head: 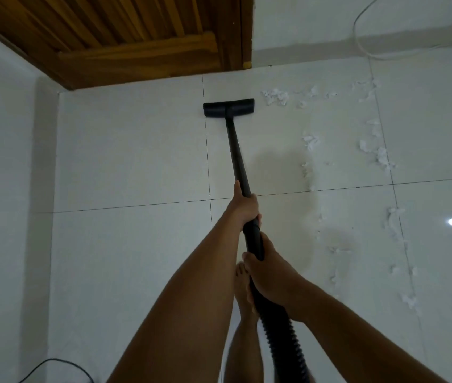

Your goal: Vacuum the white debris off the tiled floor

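Note:
A black vacuum wand (pixel 237 153) runs from my hands to a flat black floor head (pixel 229 107) resting on the white tiled floor (pixel 130 150) near the door. My left hand (pixel 244 205) grips the wand higher up. My right hand (pixel 267 275) grips the thicker handle where the ribbed hose (pixel 280 338) joins. White debris (pixel 274 96) lies just right of the floor head, with more scraps (pixel 379 154) scattered down the right side of the floor.
A wooden door (pixel 125 37) stands at the back, with white walls on the left and behind. A white cable (pixel 363 45) runs down the far wall. A black cord (pixel 53 366) loops at the bottom left. My bare foot (pixel 242 286) is under my arms.

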Demonstrator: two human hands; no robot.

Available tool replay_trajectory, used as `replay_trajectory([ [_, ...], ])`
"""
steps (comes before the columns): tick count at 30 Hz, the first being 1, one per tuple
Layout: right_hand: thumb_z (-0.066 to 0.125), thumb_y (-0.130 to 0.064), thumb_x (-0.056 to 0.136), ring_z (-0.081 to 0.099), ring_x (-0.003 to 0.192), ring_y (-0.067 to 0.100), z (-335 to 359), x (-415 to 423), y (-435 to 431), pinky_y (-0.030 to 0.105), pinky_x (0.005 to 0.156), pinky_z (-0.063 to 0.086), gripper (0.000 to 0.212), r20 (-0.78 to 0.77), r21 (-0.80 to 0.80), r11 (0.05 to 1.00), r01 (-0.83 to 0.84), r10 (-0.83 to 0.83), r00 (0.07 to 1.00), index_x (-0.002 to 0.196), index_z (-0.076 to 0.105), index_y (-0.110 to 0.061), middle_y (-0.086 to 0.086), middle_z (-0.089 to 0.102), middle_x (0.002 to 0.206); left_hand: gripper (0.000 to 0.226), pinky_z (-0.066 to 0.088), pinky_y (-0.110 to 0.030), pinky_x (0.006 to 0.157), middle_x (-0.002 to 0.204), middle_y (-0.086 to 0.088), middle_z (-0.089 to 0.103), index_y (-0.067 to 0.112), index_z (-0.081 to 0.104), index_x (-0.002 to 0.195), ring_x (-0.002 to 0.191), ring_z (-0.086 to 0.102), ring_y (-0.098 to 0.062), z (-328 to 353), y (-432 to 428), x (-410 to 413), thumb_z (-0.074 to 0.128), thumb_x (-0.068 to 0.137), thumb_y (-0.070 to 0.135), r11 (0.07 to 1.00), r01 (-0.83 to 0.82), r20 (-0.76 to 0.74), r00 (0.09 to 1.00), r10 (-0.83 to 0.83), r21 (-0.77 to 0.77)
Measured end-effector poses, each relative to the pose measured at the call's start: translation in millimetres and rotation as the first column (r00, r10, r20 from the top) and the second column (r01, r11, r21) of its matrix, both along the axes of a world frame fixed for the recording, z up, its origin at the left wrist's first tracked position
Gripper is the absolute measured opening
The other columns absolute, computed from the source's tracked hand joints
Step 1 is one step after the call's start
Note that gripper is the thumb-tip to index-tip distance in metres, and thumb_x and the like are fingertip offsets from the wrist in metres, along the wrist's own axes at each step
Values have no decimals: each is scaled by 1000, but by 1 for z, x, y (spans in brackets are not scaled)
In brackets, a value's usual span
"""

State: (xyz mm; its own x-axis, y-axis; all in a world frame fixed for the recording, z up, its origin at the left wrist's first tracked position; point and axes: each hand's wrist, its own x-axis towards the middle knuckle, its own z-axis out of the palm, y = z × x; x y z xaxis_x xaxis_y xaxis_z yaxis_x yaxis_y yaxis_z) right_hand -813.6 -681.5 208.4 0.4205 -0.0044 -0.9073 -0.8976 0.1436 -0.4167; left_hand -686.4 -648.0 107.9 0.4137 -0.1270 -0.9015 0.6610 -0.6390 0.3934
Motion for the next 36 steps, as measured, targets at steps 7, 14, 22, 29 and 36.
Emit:
replay_trajectory([
  [7,45,-27,109,53,34,8,-6,-43,0,19,39,46,54,-19,-60,996,-69,68,998,156,20,-34,13,61,78,71,47,-19,38,75,-10,60,44,-9,160,46,54,-12,2,3,-45,35,107,23,1000,-25,-13,1000,25,-4],
  [14,47,-27,108,56,39,12,9,-57,-5,22,42,49,52,-45,-39,996,-77,75,996,153,24,-35,12,62,77,76,55,-29,52,80,-12,60,47,-6,159,51,54,-14,9,-1,-61,39,106,17,996,-89,-69,994,89,0],
  [22,42,-17,105,55,39,19,21,-31,-8,28,44,52,43,-39,114,993,41,-37,999,140,34,-42,17,58,71,79,51,-25,49,91,-12,56,48,0,159,59,51,-14,16,-5,-32,40,104,8,986,-166,-108,980,165,3],
  [29,43,-19,106,54,37,15,13,10,-17,25,42,50,38,-27,61,998,16,-14,1000,140,36,-34,16,58,75,77,47,-20,37,92,-13,58,45,-7,159,55,52,-15,12,-16,10,37,106,12,997,-71,-71,995,72,11],
  [36,41,-22,109,50,30,5,7,72,-30,15,36,43,41,4,-36,998,-43,43,999,148,31,-28,8,56,70,79,45,-19,35,97,-14,60,45,-10,159,55,54,-15,5,-32,75,36,105,11,999,9,-40,999,-7,44],
])
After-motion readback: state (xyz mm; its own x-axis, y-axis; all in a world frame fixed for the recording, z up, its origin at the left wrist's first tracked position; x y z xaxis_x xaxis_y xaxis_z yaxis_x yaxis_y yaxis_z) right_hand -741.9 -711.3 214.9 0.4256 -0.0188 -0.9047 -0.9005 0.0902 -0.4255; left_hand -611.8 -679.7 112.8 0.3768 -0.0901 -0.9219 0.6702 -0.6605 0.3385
